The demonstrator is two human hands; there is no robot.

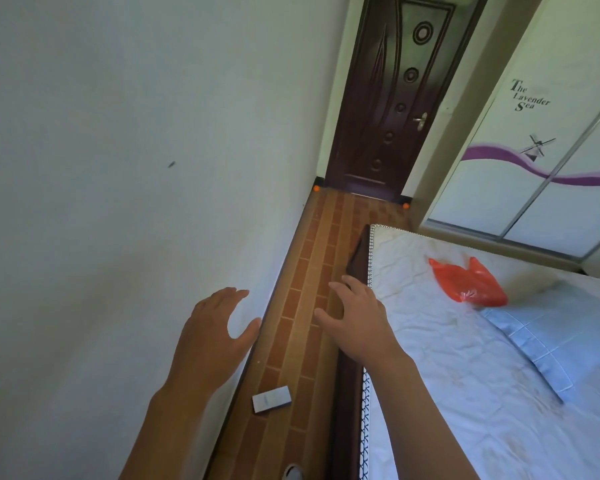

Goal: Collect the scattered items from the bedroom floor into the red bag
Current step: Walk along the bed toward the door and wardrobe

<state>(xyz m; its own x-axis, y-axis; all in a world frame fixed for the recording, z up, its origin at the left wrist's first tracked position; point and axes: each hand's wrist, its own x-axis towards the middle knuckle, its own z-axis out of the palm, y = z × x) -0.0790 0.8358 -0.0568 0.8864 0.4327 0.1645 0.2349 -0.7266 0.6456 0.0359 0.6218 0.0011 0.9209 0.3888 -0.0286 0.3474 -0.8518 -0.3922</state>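
The crinkled red plastic bag (468, 282) looks thin and glossy, lying on the white quilted cloth mattress (440, 358), whose surface is matt and creased. Beside it the pale blue checked cloth pillow (565, 334) looks soft and matt. The brown brick-patterned floor (309, 306) is smooth with a slight sheen. The small white rectangular box (271, 399) looks like smooth card. The dark brown carved wooden door (395, 98) is polished, with a shiny metal handle (420, 120). The wall (118, 168) is matt painted plaster.
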